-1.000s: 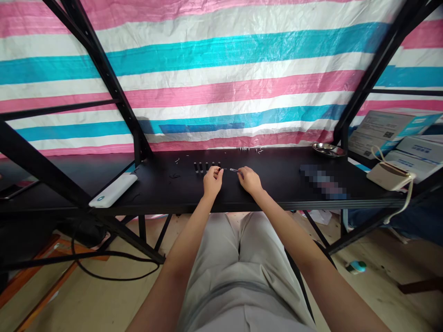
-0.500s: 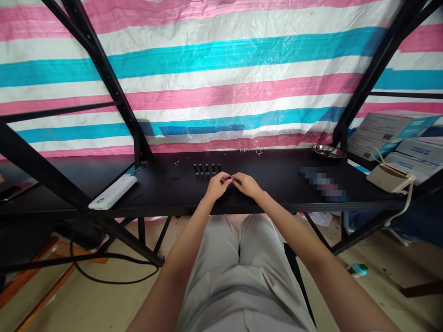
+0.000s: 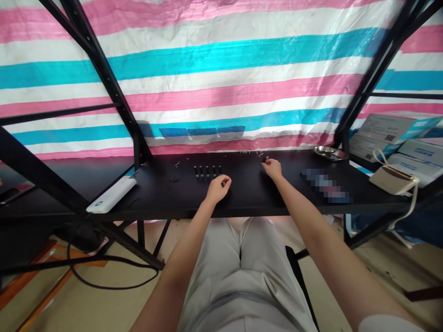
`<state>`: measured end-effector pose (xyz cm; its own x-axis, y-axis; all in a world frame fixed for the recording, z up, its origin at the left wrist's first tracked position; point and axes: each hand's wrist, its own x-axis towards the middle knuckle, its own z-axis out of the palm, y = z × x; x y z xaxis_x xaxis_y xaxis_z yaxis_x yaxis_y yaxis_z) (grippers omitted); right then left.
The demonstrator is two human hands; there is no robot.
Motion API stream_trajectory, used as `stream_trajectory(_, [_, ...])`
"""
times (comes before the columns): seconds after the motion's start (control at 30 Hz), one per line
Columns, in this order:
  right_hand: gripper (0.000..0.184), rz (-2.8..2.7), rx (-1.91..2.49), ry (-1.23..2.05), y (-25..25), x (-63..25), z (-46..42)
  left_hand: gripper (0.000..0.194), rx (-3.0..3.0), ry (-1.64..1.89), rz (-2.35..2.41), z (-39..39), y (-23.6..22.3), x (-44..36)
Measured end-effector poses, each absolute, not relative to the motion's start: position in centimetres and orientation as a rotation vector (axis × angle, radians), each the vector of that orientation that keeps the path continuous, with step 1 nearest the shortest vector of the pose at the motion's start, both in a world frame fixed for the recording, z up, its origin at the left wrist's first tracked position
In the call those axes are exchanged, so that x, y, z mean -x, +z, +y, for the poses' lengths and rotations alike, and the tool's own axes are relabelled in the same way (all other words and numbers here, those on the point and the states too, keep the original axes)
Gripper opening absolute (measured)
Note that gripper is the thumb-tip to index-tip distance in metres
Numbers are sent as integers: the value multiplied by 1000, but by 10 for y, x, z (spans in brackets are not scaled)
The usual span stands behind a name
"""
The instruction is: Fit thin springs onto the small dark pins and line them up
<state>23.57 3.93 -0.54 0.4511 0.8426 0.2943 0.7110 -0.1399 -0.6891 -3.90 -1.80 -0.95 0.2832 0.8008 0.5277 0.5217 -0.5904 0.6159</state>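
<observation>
My right hand (image 3: pixel 273 169) reaches toward the back of the black table (image 3: pixel 249 193). Its fingertips pinch a small black cylinder (image 3: pixel 266 158), close to a few tiny white pieces (image 3: pixel 259 153). My left hand (image 3: pixel 219 188) hovers near the front edge with thumb and fingers curled together. Whether anything tiny sits in that pinch is too small to tell. Just behind and left of it, several short black cylinders (image 3: pixel 207 171) with pale ends stand in a row. More small white pieces (image 3: pixel 245 151) are lined up along the back edge.
A white power bank (image 3: pixel 112 194) lies at the left, with thin black scraps (image 3: pixel 173 180) nearby. To the right are a shiny metal dish (image 3: pixel 330 153), a blurred-out item (image 3: pixel 325 186) and a beige purse (image 3: pixel 392 179). Black frame posts (image 3: pixel 117 97) flank the table.
My hands were together over a small dark thing. My right hand has moved right and back with the black cylinder, while my left hand has stayed in nearly the same spot.
</observation>
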Motion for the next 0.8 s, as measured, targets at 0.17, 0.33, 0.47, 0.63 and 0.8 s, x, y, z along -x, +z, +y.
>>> stream_trajectory(0.17, [20,-1354,2017,208,-17,-233,38,13,-2237,1207,1196,-18,-10,39])
stream_trajectory(0.33, [16,-1447,2112,288,-6,-241,45,13,-2237,1192,1208,-18,-10,40])
stream_trajectory(0.47, [10,-1537,2195,462,4,-254,48,12,-2242,1186,1204,-18,-10,39])
stream_trajectory(0.63, [14,-1518,2158,360,0,-263,43,12,-2228,1179,1218,-17,-10,39])
stream_trajectory(0.8, [21,-1445,2134,273,-7,-260,38,13,-2222,1164,1223,-17,-11,39])
